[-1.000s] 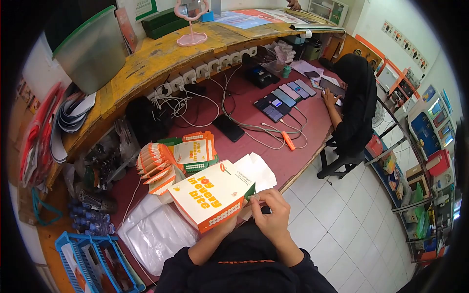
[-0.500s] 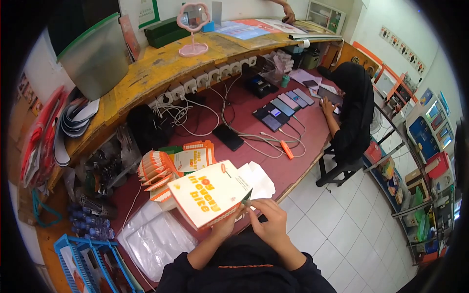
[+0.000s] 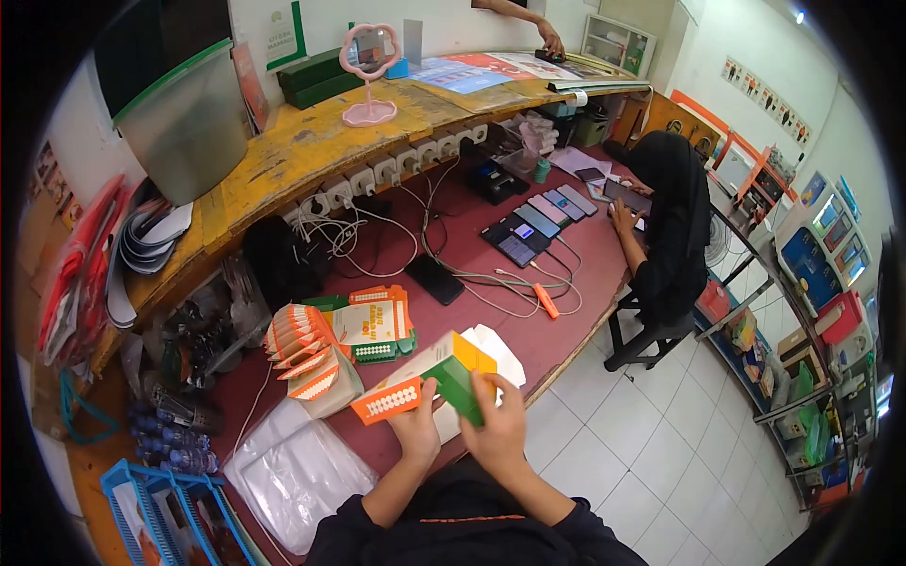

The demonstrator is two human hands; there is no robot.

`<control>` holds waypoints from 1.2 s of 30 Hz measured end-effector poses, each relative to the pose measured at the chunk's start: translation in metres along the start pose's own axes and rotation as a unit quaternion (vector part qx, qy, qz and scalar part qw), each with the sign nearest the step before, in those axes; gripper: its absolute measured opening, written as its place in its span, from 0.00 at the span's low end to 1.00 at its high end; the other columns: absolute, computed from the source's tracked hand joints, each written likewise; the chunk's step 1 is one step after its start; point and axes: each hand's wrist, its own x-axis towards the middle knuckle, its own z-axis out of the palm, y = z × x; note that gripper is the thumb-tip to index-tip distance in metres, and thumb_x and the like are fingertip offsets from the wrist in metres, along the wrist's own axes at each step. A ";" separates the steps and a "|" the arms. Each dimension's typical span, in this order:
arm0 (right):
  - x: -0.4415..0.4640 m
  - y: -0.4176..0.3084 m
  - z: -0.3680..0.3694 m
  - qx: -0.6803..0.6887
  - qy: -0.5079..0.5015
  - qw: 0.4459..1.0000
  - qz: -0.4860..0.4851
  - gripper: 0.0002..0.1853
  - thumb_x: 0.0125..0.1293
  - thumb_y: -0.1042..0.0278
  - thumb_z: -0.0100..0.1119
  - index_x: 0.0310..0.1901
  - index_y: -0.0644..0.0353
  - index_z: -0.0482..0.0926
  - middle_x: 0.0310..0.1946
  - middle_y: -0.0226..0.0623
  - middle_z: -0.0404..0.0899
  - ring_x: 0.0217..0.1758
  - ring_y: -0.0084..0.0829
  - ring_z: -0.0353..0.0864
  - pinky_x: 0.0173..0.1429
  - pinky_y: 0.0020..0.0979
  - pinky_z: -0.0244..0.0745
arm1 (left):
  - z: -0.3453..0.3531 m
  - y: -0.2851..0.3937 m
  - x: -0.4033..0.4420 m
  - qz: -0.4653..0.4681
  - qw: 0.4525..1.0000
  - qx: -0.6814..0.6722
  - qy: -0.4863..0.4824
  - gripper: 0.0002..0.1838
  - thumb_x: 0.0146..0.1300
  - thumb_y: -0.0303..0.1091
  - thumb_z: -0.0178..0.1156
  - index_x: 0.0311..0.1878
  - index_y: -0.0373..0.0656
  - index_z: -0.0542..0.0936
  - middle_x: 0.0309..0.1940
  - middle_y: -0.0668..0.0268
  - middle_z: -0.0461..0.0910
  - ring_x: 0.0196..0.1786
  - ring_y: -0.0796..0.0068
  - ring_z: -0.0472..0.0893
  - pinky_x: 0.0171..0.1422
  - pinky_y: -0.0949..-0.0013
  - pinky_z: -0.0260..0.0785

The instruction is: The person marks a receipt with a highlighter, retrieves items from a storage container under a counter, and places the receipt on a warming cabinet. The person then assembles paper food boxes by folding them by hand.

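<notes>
Head view: left hand [image 3: 418,438] and right hand [image 3: 500,432] are gripping the printed carton [image 3: 427,366], now turning its green end [image 3: 459,387] up, centring work there.

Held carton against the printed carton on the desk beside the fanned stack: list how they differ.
The held carton is tilted, gripped by the left hand and right hand; the desk carton lies on the desk, untouched.
The held carton turns broad yellow and green panels to the camera; the desk carton shows its lettered face.
Both have orange parts with white patterning, and some green.
</notes>
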 end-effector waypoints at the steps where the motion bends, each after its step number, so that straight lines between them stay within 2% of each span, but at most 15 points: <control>1: 0.000 0.008 0.000 0.000 -0.001 1.000 -0.001 0.27 0.45 0.77 0.64 0.52 0.59 0.75 0.47 0.45 0.72 0.45 0.42 0.75 0.47 0.36 0.71 | 0.002 0.002 -0.002 0.001 1.000 -0.001 0.001 0.14 0.61 0.30 0.61 0.48 0.36 0.72 0.37 0.67 0.76 0.43 0.76 0.78 0.43 0.72 0.78; 3: -0.003 0.023 -0.002 0.059 0.009 0.997 0.046 0.20 0.46 0.76 0.65 0.45 0.62 0.79 0.39 0.40 0.77 0.31 0.34 0.78 0.34 0.31 0.73 | 0.007 0.007 -0.010 0.010 0.995 0.019 -0.100 0.11 0.62 0.30 0.59 0.45 0.36 0.74 0.37 0.67 0.77 0.42 0.76 0.78 0.45 0.72 0.76; 4: 0.000 0.027 0.000 0.070 0.053 0.996 0.034 0.13 0.47 0.77 0.66 0.38 0.64 0.82 0.29 0.36 0.79 0.22 0.26 0.76 0.27 0.26 0.71 | -0.009 0.007 -0.002 0.123 0.929 0.257 -0.236 0.08 0.64 0.30 0.58 0.43 0.36 0.76 0.36 0.67 0.78 0.41 0.76 0.79 0.47 0.72 0.74; 6: 0.005 0.026 -0.011 0.132 0.028 0.988 0.079 0.13 0.47 0.78 0.65 0.38 0.64 0.82 0.28 0.35 0.79 0.23 0.23 0.76 0.27 0.24 0.70 | -0.019 0.013 -0.004 0.129 0.903 0.263 -0.316 0.08 0.63 0.30 0.58 0.42 0.36 0.77 0.36 0.67 0.78 0.41 0.76 0.78 0.47 0.72 0.74; 8: 0.010 0.019 -0.020 0.221 -0.017 0.958 0.183 0.09 0.51 0.81 0.61 0.36 0.66 0.82 0.24 0.34 0.80 0.27 0.15 0.76 0.29 0.18 0.70 | -0.019 0.016 -0.008 0.088 0.916 0.225 -0.321 0.08 0.63 0.30 0.58 0.42 0.36 0.77 0.36 0.67 0.78 0.41 0.76 0.78 0.47 0.72 0.74; 13: 0.006 0.027 -0.019 0.292 -0.045 0.924 0.243 0.04 0.56 0.81 0.60 0.33 0.67 0.82 0.26 0.35 0.80 0.27 0.17 0.77 0.31 0.18 0.72 | -0.018 0.017 -0.011 -0.005 0.942 0.153 -0.299 0.08 0.63 0.31 0.58 0.42 0.36 0.77 0.36 0.67 0.78 0.41 0.76 0.78 0.48 0.72 0.73; 16: 0.014 0.033 -0.020 0.233 0.005 0.965 0.120 0.02 0.54 0.82 0.63 0.27 0.68 0.79 0.28 0.33 0.75 0.24 0.20 0.76 0.29 0.20 0.74 | -0.010 0.010 -0.016 -0.016 0.947 0.153 -0.281 0.08 0.63 0.31 0.59 0.42 0.36 0.78 0.36 0.67 0.78 0.41 0.76 0.78 0.48 0.72 0.72; 21: 0.015 0.016 -0.017 0.223 0.001 0.967 0.126 0.04 0.51 0.78 0.66 0.27 0.65 0.80 0.26 0.36 0.76 0.26 0.26 0.78 0.26 0.25 0.76 | -0.006 -0.001 -0.012 -0.036 0.947 0.143 -0.285 0.11 0.62 0.33 0.60 0.44 0.37 0.77 0.38 0.66 0.79 0.41 0.76 0.78 0.47 0.73 0.71; 23: 0.017 0.018 -0.017 0.209 -0.002 0.969 0.129 0.04 0.51 0.77 0.66 0.26 0.65 0.80 0.25 0.36 0.76 0.26 0.26 0.78 0.26 0.24 0.76 | -0.026 -0.038 -0.004 -0.010 0.946 0.181 -0.270 0.13 0.62 0.33 0.60 0.47 0.37 0.76 0.40 0.66 0.79 0.41 0.76 0.78 0.48 0.72 0.72; 25: 0.013 0.020 -0.016 0.210 -0.003 0.969 0.128 0.03 0.52 0.77 0.66 0.27 0.64 0.80 0.25 0.36 0.77 0.27 0.26 0.79 0.27 0.24 0.76 | -0.015 -0.014 -0.006 0.035 0.934 0.217 -0.281 0.13 0.62 0.32 0.60 0.48 0.37 0.76 0.41 0.65 0.79 0.42 0.76 0.78 0.50 0.72 0.72; 27: 0.012 0.018 -0.019 0.210 -0.005 0.969 0.128 0.03 0.52 0.78 0.66 0.27 0.64 0.81 0.25 0.36 0.78 0.27 0.26 0.79 0.28 0.24 0.75 | -0.009 -0.005 -0.007 -0.056 0.942 0.128 -0.304 0.15 0.62 0.33 0.60 0.49 0.36 0.76 0.43 0.65 0.78 0.44 0.75 0.78 0.51 0.71 0.72; 30: 0.012 0.013 -0.026 0.240 -0.023 0.960 0.146 0.01 0.52 0.78 0.65 0.27 0.63 0.82 0.26 0.36 0.79 0.28 0.27 0.80 0.30 0.24 0.75 | -0.006 0.004 -0.009 -0.058 0.940 0.105 -0.321 0.16 0.62 0.33 0.60 0.50 0.35 0.76 0.44 0.65 0.78 0.45 0.76 0.77 0.51 0.72 0.72; 33: 0.005 0.011 -0.027 0.270 -0.028 0.949 0.159 0.02 0.54 0.82 0.62 0.31 0.67 0.81 0.30 0.36 0.79 0.30 0.21 0.79 0.33 0.19 0.78 | -0.007 0.003 -0.009 -0.054 0.939 0.106 -0.322 0.14 0.62 0.31 0.60 0.49 0.35 0.78 0.43 0.65 0.79 0.44 0.76 0.78 0.50 0.74 0.73; 35: 0.002 0.005 -0.024 0.246 0.036 0.962 0.110 0.05 0.51 0.79 0.65 0.31 0.64 0.81 0.26 0.37 0.79 0.29 0.30 0.80 0.34 0.27 0.75 | -0.007 0.004 -0.009 -0.015 0.944 0.075 -0.321 0.14 0.62 0.30 0.60 0.50 0.34 0.77 0.42 0.64 0.78 0.44 0.77 0.78 0.49 0.74 0.73; 36: 0.000 0.005 -0.022 0.245 0.037 0.963 0.109 0.05 0.51 0.79 0.65 0.31 0.64 0.81 0.26 0.37 0.79 0.29 0.30 0.80 0.34 0.27 0.75 | -0.007 0.003 -0.009 -0.014 0.944 0.075 -0.322 0.14 0.62 0.30 0.60 0.50 0.34 0.77 0.42 0.64 0.78 0.44 0.77 0.78 0.49 0.74 0.73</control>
